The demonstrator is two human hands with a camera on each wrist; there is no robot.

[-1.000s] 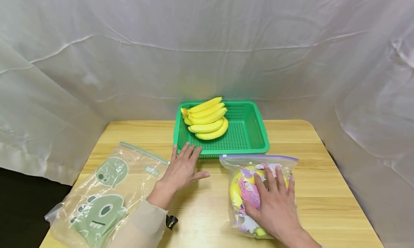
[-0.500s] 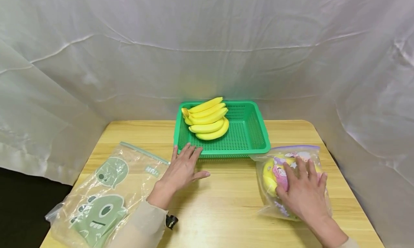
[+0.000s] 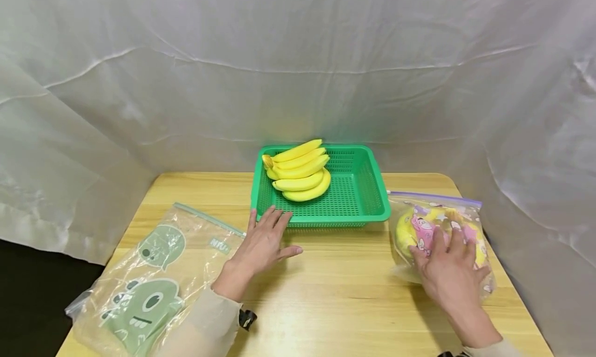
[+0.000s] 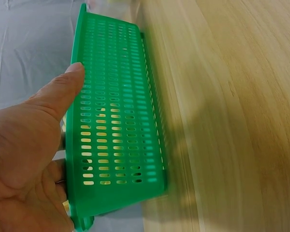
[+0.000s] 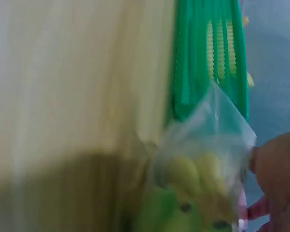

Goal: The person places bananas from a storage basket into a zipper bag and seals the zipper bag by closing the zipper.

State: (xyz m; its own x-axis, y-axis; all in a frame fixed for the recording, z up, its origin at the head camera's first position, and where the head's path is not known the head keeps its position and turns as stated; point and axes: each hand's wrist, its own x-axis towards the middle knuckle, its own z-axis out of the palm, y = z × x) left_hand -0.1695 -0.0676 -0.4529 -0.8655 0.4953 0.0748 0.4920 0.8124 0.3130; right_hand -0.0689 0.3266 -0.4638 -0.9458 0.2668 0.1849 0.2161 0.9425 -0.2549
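The left hand (image 3: 263,248) lies with straight fingers at the front rim of a green plastic basket (image 3: 326,220); in the left wrist view its thumb (image 4: 63,92) sits near that rim. A bunch of yellow bananas (image 3: 300,173) fills the basket's left half. To the basket's right, a clear zip bag (image 3: 421,233) with pink and purple prints and a purple slider strip has yellow fruit inside, partly masked by the prints. The right hand (image 3: 451,274) rests on this bag with its fingers spread. The right wrist view is blurred, showing the bag (image 5: 198,164) beside the basket.
A larger clear zip bag (image 3: 149,295) with green monster prints lies flat at the table's left, partly under the left forearm. The wooden table (image 3: 335,305) ends before grey cloth (image 3: 326,88) hung at the back and sides.
The right hand has moved the filled zip bag to the right and away from the person, from in front of the basket to its right side. The left hand stays at the rim.
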